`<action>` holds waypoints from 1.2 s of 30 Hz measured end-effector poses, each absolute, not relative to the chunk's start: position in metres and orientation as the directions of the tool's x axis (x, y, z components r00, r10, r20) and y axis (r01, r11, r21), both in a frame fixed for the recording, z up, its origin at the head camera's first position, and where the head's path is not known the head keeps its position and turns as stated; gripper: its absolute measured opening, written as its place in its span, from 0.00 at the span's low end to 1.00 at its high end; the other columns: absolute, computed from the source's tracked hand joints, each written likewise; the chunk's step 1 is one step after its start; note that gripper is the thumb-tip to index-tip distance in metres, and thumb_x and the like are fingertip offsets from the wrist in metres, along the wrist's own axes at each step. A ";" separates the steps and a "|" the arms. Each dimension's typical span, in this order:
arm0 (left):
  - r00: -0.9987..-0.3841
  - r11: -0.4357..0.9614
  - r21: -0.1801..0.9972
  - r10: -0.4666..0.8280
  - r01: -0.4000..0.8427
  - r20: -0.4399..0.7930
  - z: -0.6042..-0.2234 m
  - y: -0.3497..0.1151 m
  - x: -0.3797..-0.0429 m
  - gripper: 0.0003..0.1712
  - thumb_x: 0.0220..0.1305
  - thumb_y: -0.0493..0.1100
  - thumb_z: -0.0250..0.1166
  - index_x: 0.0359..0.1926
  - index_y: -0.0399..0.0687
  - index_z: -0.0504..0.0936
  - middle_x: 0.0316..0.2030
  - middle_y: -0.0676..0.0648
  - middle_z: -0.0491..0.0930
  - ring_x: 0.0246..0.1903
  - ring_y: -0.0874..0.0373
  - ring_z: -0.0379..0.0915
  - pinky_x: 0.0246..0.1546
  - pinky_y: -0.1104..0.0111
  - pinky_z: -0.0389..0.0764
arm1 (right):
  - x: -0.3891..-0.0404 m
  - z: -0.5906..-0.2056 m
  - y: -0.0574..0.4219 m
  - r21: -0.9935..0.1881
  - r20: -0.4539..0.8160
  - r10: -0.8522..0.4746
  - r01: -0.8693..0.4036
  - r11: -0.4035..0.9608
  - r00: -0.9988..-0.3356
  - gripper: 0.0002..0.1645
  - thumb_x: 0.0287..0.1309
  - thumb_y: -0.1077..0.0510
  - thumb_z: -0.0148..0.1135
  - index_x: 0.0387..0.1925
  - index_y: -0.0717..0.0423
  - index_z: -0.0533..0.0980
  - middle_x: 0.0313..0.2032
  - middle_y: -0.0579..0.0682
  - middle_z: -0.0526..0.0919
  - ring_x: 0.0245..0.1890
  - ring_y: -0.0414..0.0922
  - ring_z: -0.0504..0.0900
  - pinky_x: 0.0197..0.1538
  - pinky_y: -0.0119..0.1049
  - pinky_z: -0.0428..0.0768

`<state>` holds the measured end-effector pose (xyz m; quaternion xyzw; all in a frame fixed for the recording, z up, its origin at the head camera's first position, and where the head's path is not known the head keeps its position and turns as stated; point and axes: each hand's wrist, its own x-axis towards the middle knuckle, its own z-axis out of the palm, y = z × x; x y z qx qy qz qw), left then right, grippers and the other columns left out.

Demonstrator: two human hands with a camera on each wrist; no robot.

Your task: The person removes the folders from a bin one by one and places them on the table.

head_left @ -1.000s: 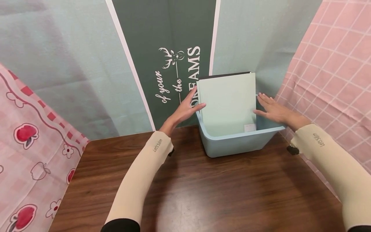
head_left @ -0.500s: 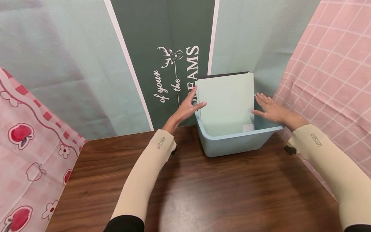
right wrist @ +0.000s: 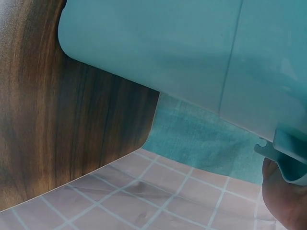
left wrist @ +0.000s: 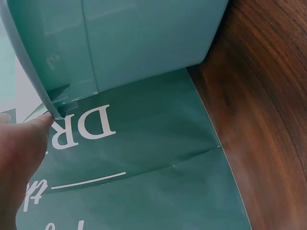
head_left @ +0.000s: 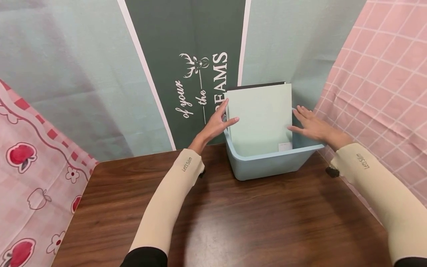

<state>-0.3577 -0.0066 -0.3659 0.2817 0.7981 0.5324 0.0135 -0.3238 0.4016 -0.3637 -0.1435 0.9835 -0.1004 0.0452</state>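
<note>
Blue bin (head_left: 267, 168) is sitting far right on the bench (head_left: 230, 222), a pale board (head_left: 260, 115) leaning inside! Left hand (head_left: 214, 124) is touching the left rim, right hand (head_left: 313, 128) the right, fingers straight, thumbs standing apart; a white label (head_left: 285, 147) is showing low down.

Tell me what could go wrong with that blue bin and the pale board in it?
The pale board sticks up well above the bin's rim, so a bump might make it tip or slide. The bin sits close to the back edge of the table, so a push that way could perhaps shift it past the edge. The thumbs of the left hand and right hand are near the board, so they might knock it.
</note>
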 end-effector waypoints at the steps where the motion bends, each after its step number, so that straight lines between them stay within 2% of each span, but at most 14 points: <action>1: -0.841 0.264 0.861 0.463 0.434 0.282 -0.366 -0.007 -0.358 0.55 0.72 0.54 0.68 0.87 0.53 0.44 0.86 0.50 0.42 0.84 0.62 0.37 0.80 0.66 0.54 | -0.324 -0.364 0.401 -0.210 -0.055 -0.293 -0.276 0.938 -0.954 0.60 0.76 0.30 0.49 0.83 0.67 0.38 0.83 0.68 0.32 0.83 0.65 0.31 0.81 0.65 0.37; 9: -0.854 0.240 0.876 0.433 0.418 0.289 -0.373 -0.007 -0.359 0.54 0.72 0.51 0.68 0.87 0.53 0.46 0.85 0.49 0.45 0.83 0.59 0.44 0.80 0.65 0.56 | -0.325 -0.364 0.400 -0.208 -0.061 -0.301 -0.282 0.936 -0.952 0.60 0.77 0.31 0.49 0.83 0.68 0.37 0.83 0.69 0.34 0.83 0.65 0.33 0.82 0.60 0.35; 21: -0.841 0.240 0.855 0.426 0.459 0.332 -0.372 -0.003 -0.356 0.52 0.72 0.49 0.69 0.86 0.49 0.49 0.85 0.47 0.47 0.83 0.56 0.44 0.80 0.60 0.58 | -0.326 -0.364 0.404 -0.218 -0.059 -0.286 -0.267 0.939 -0.956 0.60 0.77 0.29 0.47 0.83 0.67 0.37 0.83 0.68 0.32 0.84 0.64 0.32 0.82 0.60 0.34; 30: -0.827 0.210 0.848 0.425 0.486 0.369 -0.373 -0.002 -0.355 0.49 0.72 0.44 0.69 0.85 0.47 0.53 0.80 0.40 0.55 0.76 0.46 0.60 0.79 0.59 0.61 | -0.324 -0.364 0.403 -0.212 -0.063 -0.288 -0.270 0.939 -0.956 0.61 0.77 0.29 0.47 0.83 0.67 0.36 0.83 0.67 0.33 0.84 0.63 0.33 0.82 0.61 0.35; 36: -0.823 0.169 0.858 0.420 0.485 0.382 -0.375 -0.001 -0.357 0.45 0.72 0.40 0.70 0.83 0.45 0.60 0.76 0.39 0.59 0.71 0.45 0.66 0.74 0.58 0.70 | -0.324 -0.364 0.403 -0.210 -0.060 -0.291 -0.273 0.939 -0.955 0.61 0.77 0.29 0.46 0.82 0.69 0.35 0.82 0.70 0.33 0.83 0.65 0.34 0.82 0.61 0.35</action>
